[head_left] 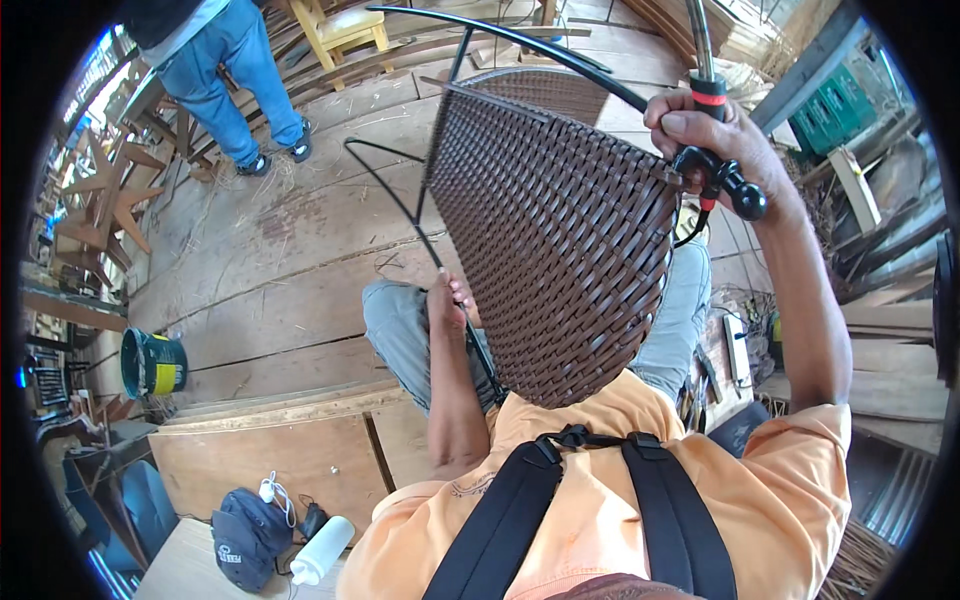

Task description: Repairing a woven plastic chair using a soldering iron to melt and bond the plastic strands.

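A brown woven wicker piece (555,220) on a bent black metal tube frame (500,35) stands tilted over my lap, its curved lower end against my shirt. My left hand (447,298) is closed around a thin black tube at its left side. Up at the right corner, my right hand (730,145) is closed on the thick black tube where it meets the weave. A black tool with red bands, a metal tube and a round knob (747,197) lies across that hand; whether the fingers also hold it, I cannot tell.
A person in blue jeans (225,80) stands at the far left. Near a dark green bucket (153,362) is a wooden bench (270,450), with a cap (250,540) and a white bottle (322,550) beside it. Wooden star shapes (105,200) stand left; a green crate (835,105) sits right.
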Action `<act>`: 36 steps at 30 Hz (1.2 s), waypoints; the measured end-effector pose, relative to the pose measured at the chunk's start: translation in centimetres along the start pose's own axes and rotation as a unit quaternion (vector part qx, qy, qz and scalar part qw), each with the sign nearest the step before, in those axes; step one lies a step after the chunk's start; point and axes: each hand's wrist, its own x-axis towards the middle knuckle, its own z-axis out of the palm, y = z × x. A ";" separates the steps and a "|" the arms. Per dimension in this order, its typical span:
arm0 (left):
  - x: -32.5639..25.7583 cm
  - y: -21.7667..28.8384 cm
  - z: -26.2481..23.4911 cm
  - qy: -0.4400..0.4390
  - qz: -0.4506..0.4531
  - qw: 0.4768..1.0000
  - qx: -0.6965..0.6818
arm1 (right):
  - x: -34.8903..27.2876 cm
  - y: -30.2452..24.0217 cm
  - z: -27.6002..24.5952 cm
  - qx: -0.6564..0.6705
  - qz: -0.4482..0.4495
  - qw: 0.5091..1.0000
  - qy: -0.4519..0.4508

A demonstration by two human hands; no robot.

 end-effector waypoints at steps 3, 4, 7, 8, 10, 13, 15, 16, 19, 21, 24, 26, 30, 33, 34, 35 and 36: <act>-0.3 0.8 -0.7 0.064 0.035 0.997 -0.011 | -0.7 4.1 -2.9 0.036 -0.002 0.999 0.024; -0.3 1.1 -0.7 0.089 0.046 0.995 -0.012 | -0.9 5.4 -3.7 0.060 -0.004 0.998 0.022; -0.1 2.5 -0.1 0.115 0.072 0.988 0.068 | -1.1 9.3 -6.0 0.110 0.036 0.992 0.050; 0.0 2.9 0.3 0.097 0.075 0.991 0.049 | -1.5 10.7 -6.7 0.130 0.026 0.990 0.047; 0.3 3.8 1.1 0.099 0.089 0.988 0.083 | -1.8 13.3 -8.2 0.179 0.008 0.982 0.066; 0.6 5.0 2.4 0.127 0.082 0.973 0.173 | -2.9 17.2 -10.3 0.224 0.025 0.970 0.096; 0.9 6.2 3.6 0.152 0.079 0.953 0.250 | -3.6 19.5 -11.1 0.275 0.013 0.956 0.099; 1.0 7.0 4.4 0.149 0.061 0.954 0.254 | -4.1 20.4 -11.4 0.295 0.028 0.949 0.109; 1.2 10.0 7.2 0.149 0.053 0.943 0.293 | -5.3 22.6 -11.7 0.352 0.046 0.926 0.125; 1.3 12.5 9.5 0.150 0.036 0.932 0.329 | -5.8 23.7 -11.3 0.380 0.056 0.910 0.155; 1.9 15.3 13.1 0.153 0.039 0.908 0.389 | -6.5 25.2 -10.6 0.453 0.054 0.868 0.196; 2.4 16.0 14.6 0.158 0.044 0.871 0.463 | -7.0 26.0 -9.6 0.446 0.064 0.866 0.216; 3.0 15.9 15.6 0.197 0.085 0.788 0.577 | -7.6 26.8 -6.9 0.477 0.053 0.851 0.214; 3.6 16.7 14.6 0.224 0.103 0.748 0.617 | -7.7 26.6 -4.3 0.497 0.068 0.834 0.230; 4.3 17.3 14.2 0.214 0.110 0.742 0.626 | -7.6 26.4 -3.5 0.490 0.072 0.836 0.235; 5.0 18.1 13.6 0.241 0.126 0.713 0.647 | -7.6 26.3 -2.6 0.488 0.084 0.834 0.245; 5.9 19.0 13.0 0.253 0.138 0.687 0.667 | -7.2 26.1 -1.9 0.494 0.087 0.832 0.236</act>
